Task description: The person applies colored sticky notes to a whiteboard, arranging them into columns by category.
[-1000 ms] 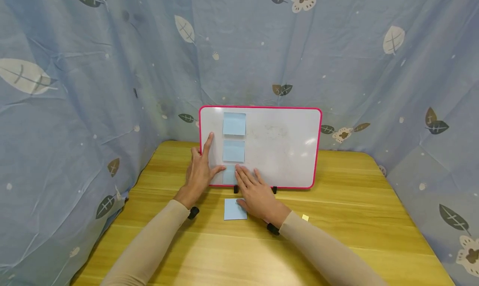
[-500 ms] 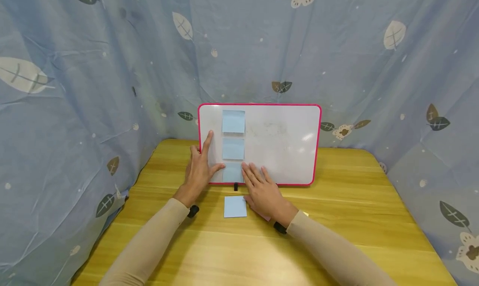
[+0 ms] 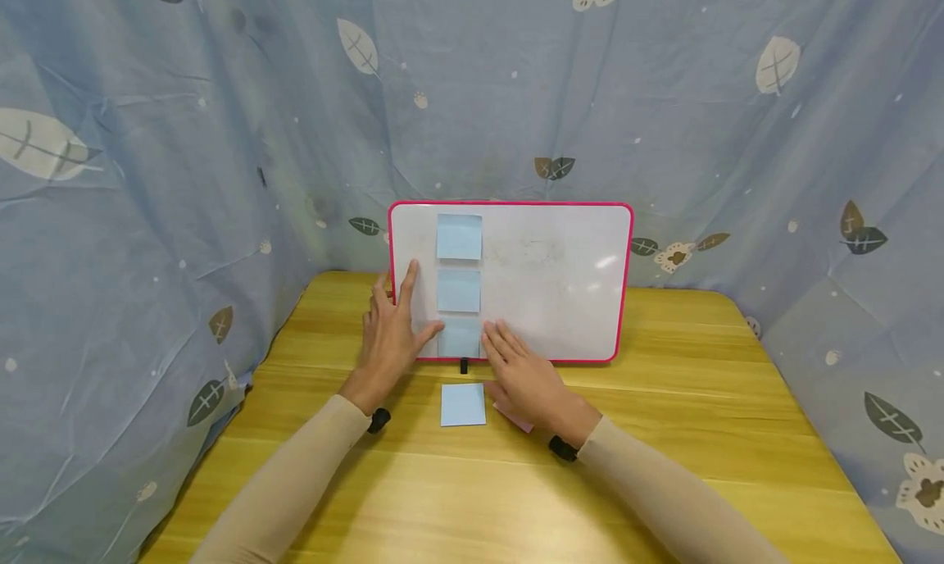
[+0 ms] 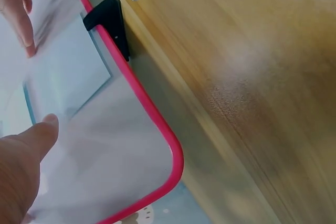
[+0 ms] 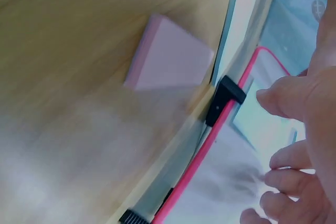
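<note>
A whiteboard (image 3: 553, 285) with a pink-red frame stands upright, with three light blue sticky notes in a column on its left part. My left hand (image 3: 387, 334) holds the board's left edge, index finger and thumb on the front face, the other fingers partly hidden past the edge. Its thumb tip is at the left side of the lowest sticky note (image 3: 458, 338). My right hand (image 3: 527, 379) has its fingers straight and close together, fingertips at that note's right side. Above it are the middle note (image 3: 458, 291) and the top note (image 3: 459, 237).
On the wooden table (image 3: 413, 498), a blue sticky note pad (image 3: 463, 405) lies in front of the board. A pink pad (image 5: 170, 56) is partly under my right hand in the head view. A black stand clip (image 5: 224, 98) supports the board's lower edge. Patterned blue curtains (image 3: 472, 121) surround the table.
My right hand has slid rightward across the lowest note to its right side, uncovering the note and the blue pad. My left hand stays at the board's left edge.
</note>
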Available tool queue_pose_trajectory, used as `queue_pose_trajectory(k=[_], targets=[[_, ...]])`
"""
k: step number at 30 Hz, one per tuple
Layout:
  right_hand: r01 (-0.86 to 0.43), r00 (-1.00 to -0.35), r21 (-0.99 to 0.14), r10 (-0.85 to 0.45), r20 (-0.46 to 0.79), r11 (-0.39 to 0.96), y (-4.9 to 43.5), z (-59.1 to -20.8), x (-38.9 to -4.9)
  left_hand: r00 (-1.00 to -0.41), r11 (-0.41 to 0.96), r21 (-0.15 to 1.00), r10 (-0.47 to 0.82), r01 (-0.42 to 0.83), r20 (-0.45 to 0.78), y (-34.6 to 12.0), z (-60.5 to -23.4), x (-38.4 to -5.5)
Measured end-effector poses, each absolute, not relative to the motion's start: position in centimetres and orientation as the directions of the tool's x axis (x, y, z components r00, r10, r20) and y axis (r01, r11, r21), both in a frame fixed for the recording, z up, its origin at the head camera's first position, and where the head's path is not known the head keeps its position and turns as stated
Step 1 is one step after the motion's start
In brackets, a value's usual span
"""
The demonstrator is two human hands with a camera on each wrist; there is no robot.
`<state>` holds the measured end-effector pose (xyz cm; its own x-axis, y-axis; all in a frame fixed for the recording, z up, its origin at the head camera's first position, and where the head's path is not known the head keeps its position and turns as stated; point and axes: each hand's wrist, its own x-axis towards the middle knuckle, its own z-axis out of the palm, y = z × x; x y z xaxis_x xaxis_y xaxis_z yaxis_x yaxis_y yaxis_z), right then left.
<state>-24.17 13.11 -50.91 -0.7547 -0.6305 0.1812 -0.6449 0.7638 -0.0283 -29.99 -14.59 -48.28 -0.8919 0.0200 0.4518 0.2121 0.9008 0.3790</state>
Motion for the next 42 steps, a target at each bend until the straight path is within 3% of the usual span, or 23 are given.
queue_pose_trajectory(k=[5,11,19,30,42], targets=[[-0.638,-0.768,-0.182,-0.602,0.216,0.748,14.8,-50.4,-23.7,-0.873,0.915,0.333,0.039,0.226,0.485,-14.7,-48.3,-29.2],[-0.664,-0.747,-0.266,-0.606,0.274,0.699,16.7,-50.0,-23.6,-0.844,0.933,0.263,0.073,0.247,0.532,-15.0,-48.2,-27.9],[-0.737,-0.676,-0.300,-0.675,0.295,0.606,19.4,-50.1,-23.9,-0.800,0.901,0.222,0.189,0.371,0.569,-14.2,-47.6,-25.9],[-0.745,-0.646,-0.328,-0.751,0.137,0.581,20.9,-50.5,-23.2,-0.786,0.828,0.218,0.359,0.517,0.503,-12.2,-48.6,-24.1],[-0.781,-0.591,-0.323,-0.799,0.106,0.535,20.5,-51.7,-22.3,-0.750,0.722,0.240,0.556,0.649,0.358,-10.5,-49.9,-22.9]])
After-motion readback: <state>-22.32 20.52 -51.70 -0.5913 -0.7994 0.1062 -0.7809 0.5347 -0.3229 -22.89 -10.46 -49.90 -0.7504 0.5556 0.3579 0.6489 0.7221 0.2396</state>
